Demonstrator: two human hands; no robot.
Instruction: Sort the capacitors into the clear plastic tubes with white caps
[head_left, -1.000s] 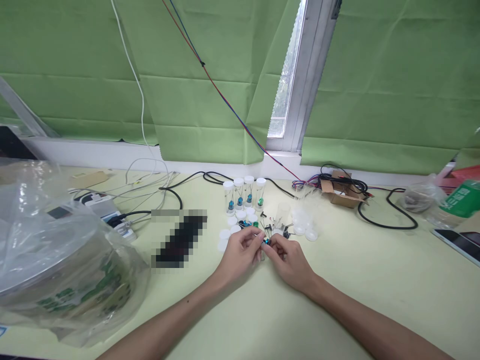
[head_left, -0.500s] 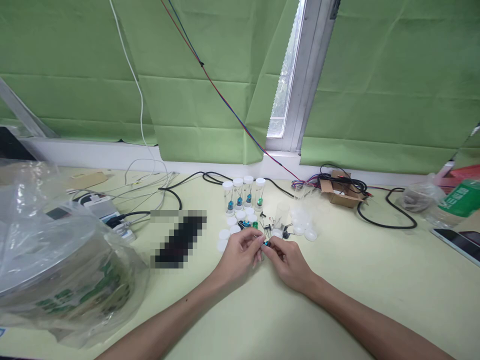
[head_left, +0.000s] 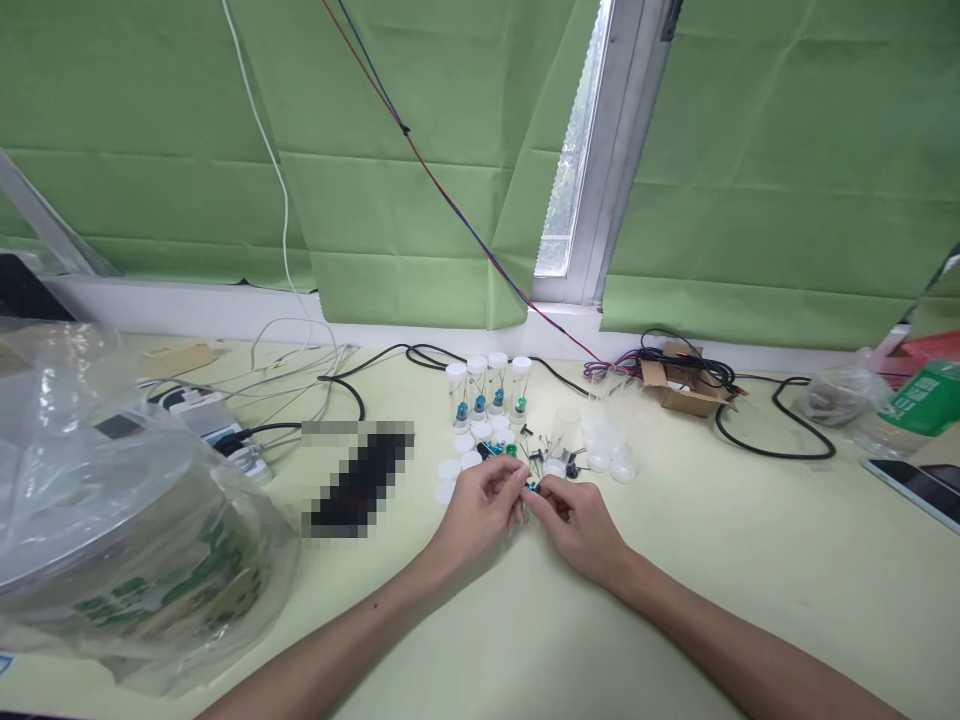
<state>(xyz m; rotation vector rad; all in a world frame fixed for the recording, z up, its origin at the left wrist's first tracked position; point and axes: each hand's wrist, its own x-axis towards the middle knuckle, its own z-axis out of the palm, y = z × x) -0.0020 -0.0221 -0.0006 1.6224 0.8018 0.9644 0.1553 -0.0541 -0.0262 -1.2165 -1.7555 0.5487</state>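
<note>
My left hand (head_left: 480, 508) and my right hand (head_left: 585, 520) meet low over the table, both closed in a pinch. Between their fingertips is a small blue-and-black part (head_left: 532, 487), mostly covered by the fingers. Just beyond lie loose black parts with thin stems (head_left: 573, 467), a green piece (head_left: 511, 451) and white round caps (head_left: 449, 469). Several clear vials with white lids (head_left: 458, 397) stand upright behind, holding blue or green parts. To their right is a clear tube (head_left: 567, 425), beside a heap of translucent caps (head_left: 600, 440).
A large plastic-wrapped tub (head_left: 172, 560) takes up the left side, near a power strip (head_left: 232, 440) with cables. A blurred-out dark object (head_left: 364, 480) lies left of my hands. Farther right are a small cardboard box (head_left: 686, 385), black cable (head_left: 795, 452) and a phone (head_left: 922, 490).
Both hands stay in nearly the same place around the blue-and-black part. The whole view has shifted very slightly; the things on the table look unmoved.
</note>
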